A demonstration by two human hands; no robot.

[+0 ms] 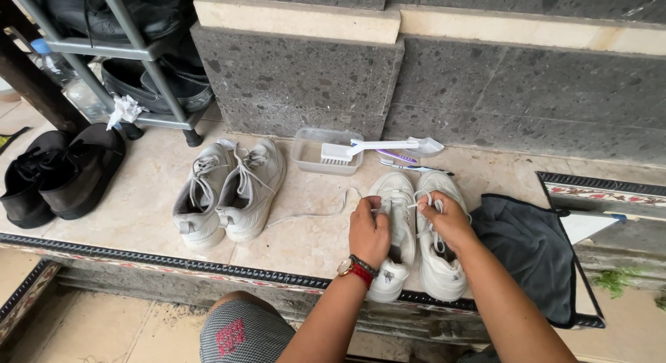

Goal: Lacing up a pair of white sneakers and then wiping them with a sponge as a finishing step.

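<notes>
Two white sneakers stand side by side on the tiled step, toes pointing away from me. My left hand [369, 231], with a watch and red band at the wrist, rests on the left sneaker [397, 196] and pinches its lace. That white lace [316, 212] trails off to the left across the tiles. My right hand [446, 221] grips the laces at the top of the right sneaker [444, 269].
Another pair of white sneakers [229, 189] sits to the left, black shoes [59, 172] further left. A clear tray with a white brush [326, 151] and toothbrushes [406, 162] lie by the stone wall. A dark cloth [534, 252] lies right. A metal shoe rack [132, 51] stands top left.
</notes>
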